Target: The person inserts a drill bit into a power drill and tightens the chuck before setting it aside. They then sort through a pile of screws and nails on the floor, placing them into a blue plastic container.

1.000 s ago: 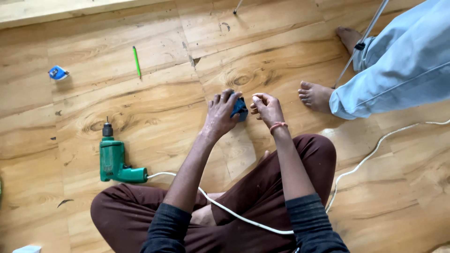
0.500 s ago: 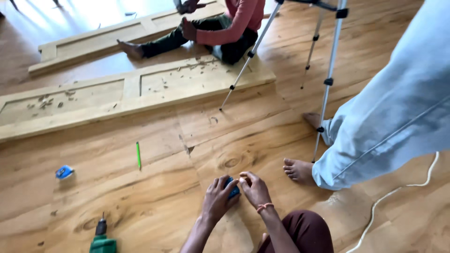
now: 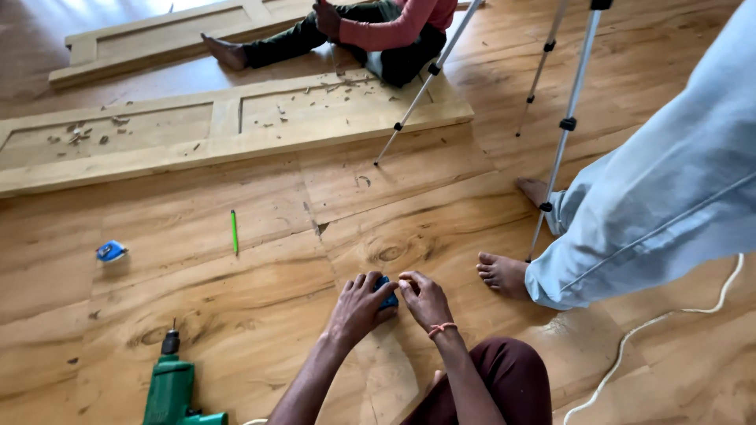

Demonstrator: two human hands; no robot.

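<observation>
Both my hands meet over a small blue object (image 3: 387, 296) low on the wooden floor (image 3: 260, 307), in front of my folded legs in dark red trousers. My left hand (image 3: 358, 308) curls around the object from the left. My right hand (image 3: 424, 299), with an orange band at the wrist, pinches at it from the right. Most of the object is hidden by my fingers. I cannot tell what it is.
A green power drill (image 3: 170, 387) lies at lower left, a green pencil (image 3: 234, 230) and a small blue tape measure (image 3: 110, 252) further left. A person in light blue trousers (image 3: 654, 212) stands barefoot at right beside a tripod (image 3: 563, 134). A white cable (image 3: 646, 330) trails at right. Another person sits by carved wooden door panels (image 3: 220, 126) behind.
The view has tilted up from my lap toward the room, bringing in the door panels, tripod and seated person. My hands stay together on the blue object.
</observation>
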